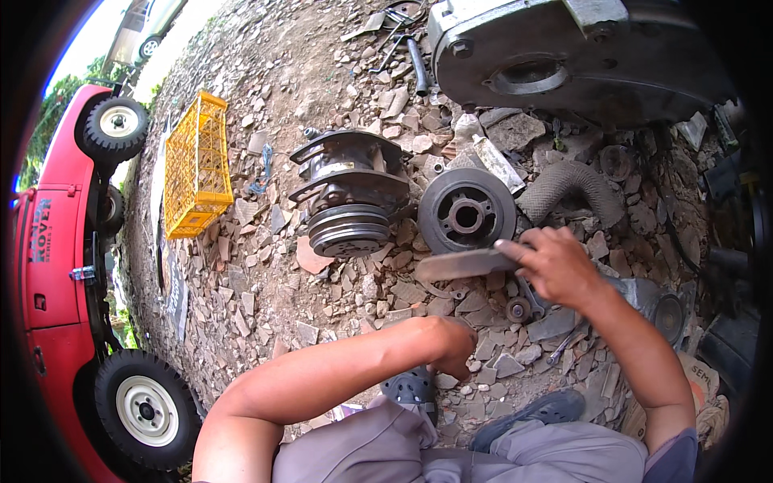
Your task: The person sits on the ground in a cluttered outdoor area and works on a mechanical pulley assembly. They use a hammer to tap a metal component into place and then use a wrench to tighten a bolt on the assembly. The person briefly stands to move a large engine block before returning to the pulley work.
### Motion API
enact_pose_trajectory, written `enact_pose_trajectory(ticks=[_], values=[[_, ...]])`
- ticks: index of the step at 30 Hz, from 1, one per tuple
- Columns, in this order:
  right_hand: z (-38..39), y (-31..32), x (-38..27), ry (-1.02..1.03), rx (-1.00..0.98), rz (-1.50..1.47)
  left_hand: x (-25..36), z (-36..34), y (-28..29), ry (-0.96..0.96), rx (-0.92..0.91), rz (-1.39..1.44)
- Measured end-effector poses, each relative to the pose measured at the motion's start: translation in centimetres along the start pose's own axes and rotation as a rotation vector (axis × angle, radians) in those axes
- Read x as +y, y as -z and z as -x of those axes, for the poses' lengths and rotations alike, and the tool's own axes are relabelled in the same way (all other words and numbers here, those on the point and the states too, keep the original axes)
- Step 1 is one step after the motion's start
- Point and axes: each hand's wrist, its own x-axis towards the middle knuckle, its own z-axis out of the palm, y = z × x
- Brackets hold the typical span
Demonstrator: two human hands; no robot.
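Note:
My right hand (pixel 555 266) is closed round one end of a long, flat, brownish tool (pixel 463 265); its exact kind is not clear. The tool reaches leftward along the near edge of a dark round pulley (pixel 432 216) with a hub and a central hole, which lies on the rubble. My left hand (pixel 455 346) hangs in front of my knee, over a dark clog (pixel 411 390). Its fingers are curled, and nothing shows in them. Left of the pulley stands a greasy metal assembly (pixel 346 173) with a grooved pulley wheel (pixel 348 229) at its near end.
A large metal housing (pixel 515 48) stands at the far right, near a curved ribbed hose (pixel 572 189). Small metal parts (pixel 519 308) and a wrench (pixel 564 346) lie by my right forearm. A yellow crate (pixel 197 165) and a red vehicle (pixel 60 266) are leftward. Broken stone covers the ground.

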Motion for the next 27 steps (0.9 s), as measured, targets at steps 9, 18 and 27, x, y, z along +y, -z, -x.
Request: enact_pose_trajectory(ticks=[9, 18, 27], values=[[0.6, 2.0, 0.3, -0.028, -0.096, -0.116, -1.2, 0.1, -1.1, 0.059, -0.088, 0.021], [2.4, -2.9, -2.5, -0.122, 0.119, -0.152, -1.5, 0.9, -1.8, 0.044, -0.031, 0.044], [-2.7, -2.4, -3.6, -0.119, 0.076, -0.126, -0.4, 0.7, 0.0, 0.013, -0.077, -0.077]])
